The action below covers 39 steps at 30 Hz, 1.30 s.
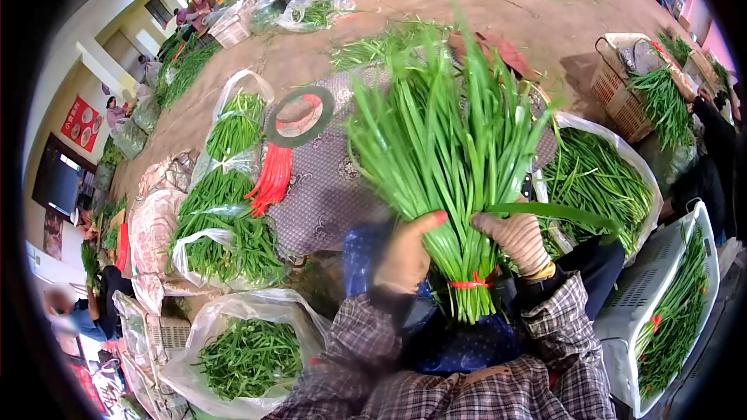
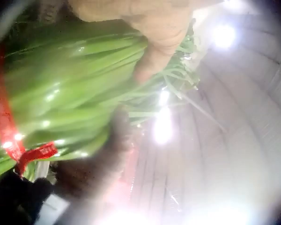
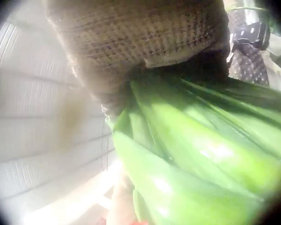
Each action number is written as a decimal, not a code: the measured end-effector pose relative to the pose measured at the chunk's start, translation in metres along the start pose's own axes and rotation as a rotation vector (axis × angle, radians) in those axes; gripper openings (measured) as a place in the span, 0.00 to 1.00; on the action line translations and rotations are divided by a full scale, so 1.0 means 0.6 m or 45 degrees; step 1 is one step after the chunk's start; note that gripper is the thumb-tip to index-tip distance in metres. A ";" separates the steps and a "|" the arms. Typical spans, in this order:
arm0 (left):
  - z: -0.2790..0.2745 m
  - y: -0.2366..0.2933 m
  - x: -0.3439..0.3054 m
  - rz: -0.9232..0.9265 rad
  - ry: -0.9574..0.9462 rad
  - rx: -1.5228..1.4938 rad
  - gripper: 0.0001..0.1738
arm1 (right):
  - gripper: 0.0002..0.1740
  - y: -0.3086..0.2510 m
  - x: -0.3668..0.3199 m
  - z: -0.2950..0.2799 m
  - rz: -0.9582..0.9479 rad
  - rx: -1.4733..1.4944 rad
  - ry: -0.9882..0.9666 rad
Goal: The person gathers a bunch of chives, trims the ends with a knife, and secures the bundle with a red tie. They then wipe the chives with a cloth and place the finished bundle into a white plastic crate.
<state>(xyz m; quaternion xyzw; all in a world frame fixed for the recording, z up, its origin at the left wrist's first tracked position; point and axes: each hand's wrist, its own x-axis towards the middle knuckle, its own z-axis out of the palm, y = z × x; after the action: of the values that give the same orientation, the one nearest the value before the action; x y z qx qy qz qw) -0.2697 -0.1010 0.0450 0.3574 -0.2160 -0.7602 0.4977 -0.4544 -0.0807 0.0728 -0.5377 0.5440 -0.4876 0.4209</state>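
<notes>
A large bunch of garlic chives (image 1: 447,140) stands upright in front of the body, leaves fanned out at the top. A red tie (image 1: 473,281) circles it low, near the cut stem ends. My left hand (image 1: 403,255) grips the bunch from the left above the tie, its thumb across the front. From the right, my right hand (image 1: 517,243), in a striped knit glove, grips it at about the same height. One broad leaf (image 1: 572,215) sticks out sideways past the right hand. In the right wrist view the glove (image 3: 145,37) covers part of the leaves.
A patterned cloth (image 1: 323,179) lies ahead, bearing a round dark-rimmed disc (image 1: 323,126) and a bundle of red ties (image 1: 272,175). Bags of chives stand left (image 1: 222,210) and right (image 1: 595,179). Leaf pieces fill a plastic bag (image 1: 183,365) at lower left; a white crate (image 1: 622,327) stands right.
</notes>
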 end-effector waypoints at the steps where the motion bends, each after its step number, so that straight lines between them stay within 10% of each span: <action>1: -0.014 -0.002 -0.001 -0.051 -0.010 -0.069 0.19 | 0.16 0.005 0.000 -0.003 0.000 -0.001 0.001; 8: -0.139 -0.049 0.051 -0.313 0.126 0.040 0.12 | 0.20 0.007 -0.007 -0.016 0.236 0.501 0.028; 9: -0.150 -0.066 0.065 -0.289 0.043 0.244 0.33 | 0.20 0.006 -0.009 -0.019 0.229 0.501 0.028; 11: -0.110 -0.068 0.051 -0.077 0.428 0.152 0.30 | 0.19 0.008 -0.010 -0.023 0.171 0.454 0.012; 13: -0.139 -0.055 0.049 -0.229 -0.120 0.228 0.25 | 0.19 0.016 -0.010 -0.028 0.201 0.453 0.033; 16: -0.125 -0.049 0.039 -0.270 -0.064 0.054 0.12 | 0.19 0.008 -0.012 -0.031 0.161 0.412 0.027; 19: -0.079 -0.014 0.005 -0.371 -0.048 -0.180 0.20 | 0.18 0.023 -0.004 -0.029 0.263 0.400 -0.031; 26: -0.106 -0.050 0.033 -0.396 0.062 -0.229 0.19 | 0.53 0.089 0.012 -0.061 0.382 -0.504 -0.065; 31: -0.092 -0.044 0.032 -0.364 -0.014 -0.082 0.18 | 0.17 -0.039 0.019 -0.061 -0.286 -0.506 0.266; 35: -0.091 -0.031 0.023 -0.481 0.089 -0.182 0.16 | 0.11 -0.111 0.054 -0.001 -0.368 -0.244 0.030; 37: -0.078 -0.014 -0.002 -0.388 0.059 0.645 0.15 | 0.13 -0.077 0.085 0.036 -0.338 -0.257 -0.091; 39: -0.073 -0.028 0.028 -0.553 0.228 -0.063 0.13 | 0.17 -0.047 0.125 0.058 -0.264 -0.375 -0.108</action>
<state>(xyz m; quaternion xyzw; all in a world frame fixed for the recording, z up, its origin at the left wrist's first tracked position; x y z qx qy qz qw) -0.2506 -0.1079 -0.0007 0.4492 -0.0705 -0.8198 0.3481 -0.4206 -0.1568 0.0994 -0.6669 0.5327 -0.4204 0.3077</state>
